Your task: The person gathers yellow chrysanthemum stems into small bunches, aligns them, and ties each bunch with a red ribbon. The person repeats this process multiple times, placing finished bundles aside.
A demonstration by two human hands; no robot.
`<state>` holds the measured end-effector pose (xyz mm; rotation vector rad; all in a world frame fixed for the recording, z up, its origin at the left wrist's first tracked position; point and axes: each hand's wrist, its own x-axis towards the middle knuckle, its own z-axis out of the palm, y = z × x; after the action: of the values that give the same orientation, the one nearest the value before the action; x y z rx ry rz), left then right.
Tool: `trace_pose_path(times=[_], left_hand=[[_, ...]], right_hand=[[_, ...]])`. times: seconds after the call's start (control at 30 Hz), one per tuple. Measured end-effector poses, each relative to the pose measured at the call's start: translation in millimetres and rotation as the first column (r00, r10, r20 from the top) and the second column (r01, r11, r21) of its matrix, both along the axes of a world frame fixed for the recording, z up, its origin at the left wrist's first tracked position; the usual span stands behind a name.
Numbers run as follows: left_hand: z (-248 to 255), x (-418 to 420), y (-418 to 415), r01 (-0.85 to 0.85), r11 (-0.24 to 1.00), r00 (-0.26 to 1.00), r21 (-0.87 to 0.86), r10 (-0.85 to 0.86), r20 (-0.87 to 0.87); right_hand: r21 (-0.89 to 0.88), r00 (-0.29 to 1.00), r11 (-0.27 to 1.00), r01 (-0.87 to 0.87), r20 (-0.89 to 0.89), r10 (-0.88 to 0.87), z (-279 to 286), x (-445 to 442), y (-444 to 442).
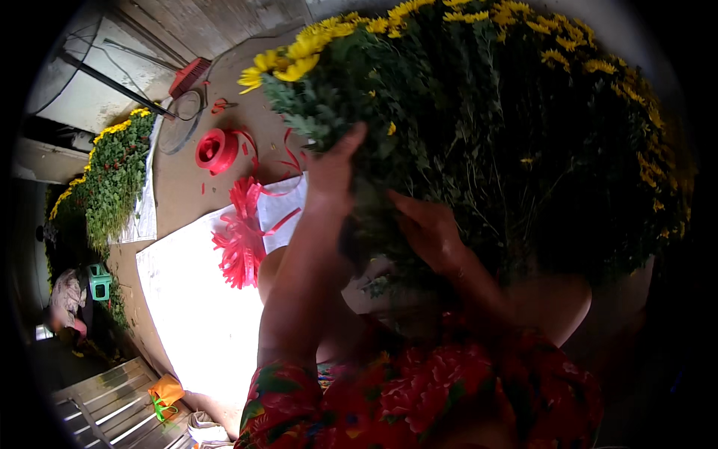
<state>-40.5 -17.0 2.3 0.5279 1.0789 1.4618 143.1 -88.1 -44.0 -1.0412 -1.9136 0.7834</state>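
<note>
My left hand (331,168) is closed around a leafy bunch of yellow chrysanthemums (314,106), its blooms pointing to the upper left. Its thumb lies across the foliage, and leaves hide part of the grip. Lower and to the right, my right hand (429,230) reaches against the dark stems, fingertips towards the left hand. Whether those fingers grip any stems is too dark and blurred to tell. A large heap of yellow chrysanthemums (477,112) spreads beyond both hands. Left of my left forearm lies a bundle of red plastic ribbon strips (241,241).
A red ribbon roll (216,151), red-handled scissors (221,105) and a red broom head (189,77) are on the floor. A white sheet (196,297) lies left. Farther off are more chrysanthemums (118,185), a green plastic stool (100,282), a bent-over person (67,300) and a slatted wooden bench (112,398).
</note>
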Motion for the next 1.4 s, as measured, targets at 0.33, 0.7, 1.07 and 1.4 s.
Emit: trace_pose_path(times=[0.33,0.7,1.07,1.4], left_hand=[[12,-35,-3,-0.163,0.982,0.986,-0.091,0.166,0.024],[2,-49,1,-0.111,0.991,0.992,-0.073,0.115,0.055],[17,-35,-4,-0.138,0.986,0.985,-0.093,0.146,0.088],[-4,-37,5,-0.147,0.976,0.984,-0.158,0.127,-0.129]], right_hand=[[0.056,0.519,0.791,0.609,0.726,-0.451,-275,66,97],[-0.490,0.828,0.669,0.559,0.378,-0.415,-212,83,114],[0.008,0.521,0.941,0.337,0.831,-0.193,-247,82,160],[-0.324,0.534,0.821,0.471,0.845,0.027,-264,-30,180]])
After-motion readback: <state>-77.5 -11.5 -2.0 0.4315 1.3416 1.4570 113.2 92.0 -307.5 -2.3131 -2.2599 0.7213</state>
